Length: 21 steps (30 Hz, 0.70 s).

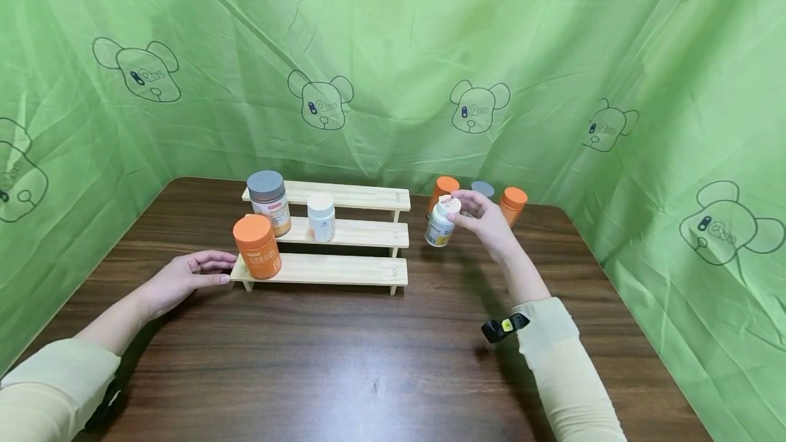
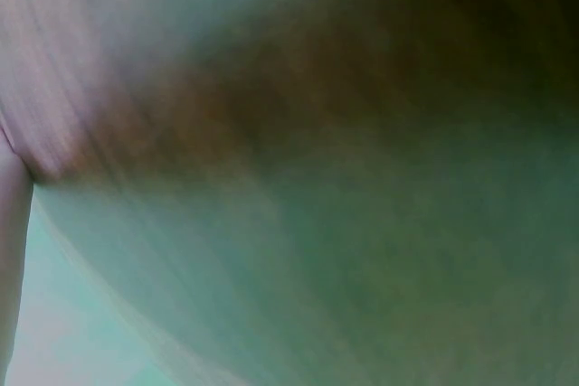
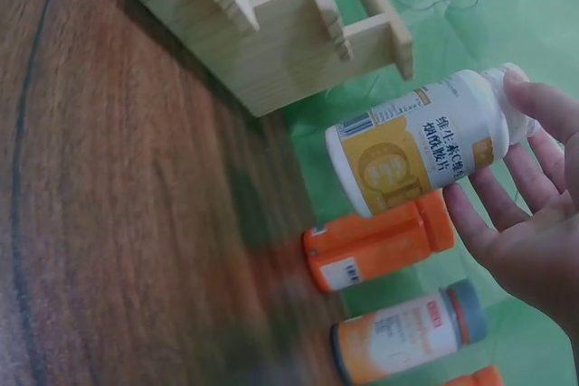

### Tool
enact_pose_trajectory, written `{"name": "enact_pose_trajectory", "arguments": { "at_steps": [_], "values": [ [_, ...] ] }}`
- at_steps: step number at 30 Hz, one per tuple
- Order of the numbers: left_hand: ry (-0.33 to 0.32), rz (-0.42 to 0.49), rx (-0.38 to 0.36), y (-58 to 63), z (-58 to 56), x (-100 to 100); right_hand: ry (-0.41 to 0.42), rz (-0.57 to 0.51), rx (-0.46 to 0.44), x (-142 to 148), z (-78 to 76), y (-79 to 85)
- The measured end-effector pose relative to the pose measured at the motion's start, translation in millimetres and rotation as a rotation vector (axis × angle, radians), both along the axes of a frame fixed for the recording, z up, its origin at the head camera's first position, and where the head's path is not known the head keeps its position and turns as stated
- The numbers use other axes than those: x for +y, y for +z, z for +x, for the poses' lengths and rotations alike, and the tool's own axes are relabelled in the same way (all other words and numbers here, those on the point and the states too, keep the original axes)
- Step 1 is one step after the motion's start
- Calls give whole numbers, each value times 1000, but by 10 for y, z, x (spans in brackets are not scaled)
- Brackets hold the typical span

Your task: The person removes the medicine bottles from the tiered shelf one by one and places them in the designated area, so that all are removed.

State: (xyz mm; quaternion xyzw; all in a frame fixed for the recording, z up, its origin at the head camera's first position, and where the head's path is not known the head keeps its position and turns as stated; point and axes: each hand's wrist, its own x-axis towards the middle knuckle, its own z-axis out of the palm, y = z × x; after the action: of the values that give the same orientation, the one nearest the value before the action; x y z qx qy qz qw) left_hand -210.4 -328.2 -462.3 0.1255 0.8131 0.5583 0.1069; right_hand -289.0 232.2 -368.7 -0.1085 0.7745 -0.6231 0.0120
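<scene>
Right hand [image 1: 486,225]: thumb and fingers pinch the cap of a white bottle [image 1: 438,229]; the bottle tilts slightly, cap uppermost, and hangs clear of the table [image 1: 368,353], between the rack [image 1: 344,269] and a row of three jars; its yellow and white label [image 3: 403,160] faces the right wrist camera

Left hand [image 1: 181,280]: fingers extend to the left end of the rack, thumb apart from them, its tip at the front corner of the lowest tier; the left wrist view is blurred and shows no detail of the contact

Rack: three wooden tiers, stepped upward to the rear; an orange jar [image 1: 260,256] stands upright at the left end of the lowest tier; a grey-lidded jar [image 1: 273,214] stands upright at the left end of the middle tier; a second white bottle [image 1: 321,218] stands on the same tier, to the right of that jar

Row of jars: located to the right of the rack, partly behind the right hand; order from left: orange [image 1: 447,185], grey-lidded [image 1: 482,188], orange [image 1: 514,198]; all stand upright

Surroundings: a green curtain [image 1: 393,26] with outlined animal heads encloses the rear and both sides; a black strap [image 1: 493,331] sits at the right sleeve
</scene>
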Motion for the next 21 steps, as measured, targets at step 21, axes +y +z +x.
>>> {"name": "enact_pose_trajectory", "arguments": {
  "at_steps": [21],
  "values": [
    [6,7,-10,-8,-5,12,-134,-85,-94,9,-139,-346]
  ]
}}
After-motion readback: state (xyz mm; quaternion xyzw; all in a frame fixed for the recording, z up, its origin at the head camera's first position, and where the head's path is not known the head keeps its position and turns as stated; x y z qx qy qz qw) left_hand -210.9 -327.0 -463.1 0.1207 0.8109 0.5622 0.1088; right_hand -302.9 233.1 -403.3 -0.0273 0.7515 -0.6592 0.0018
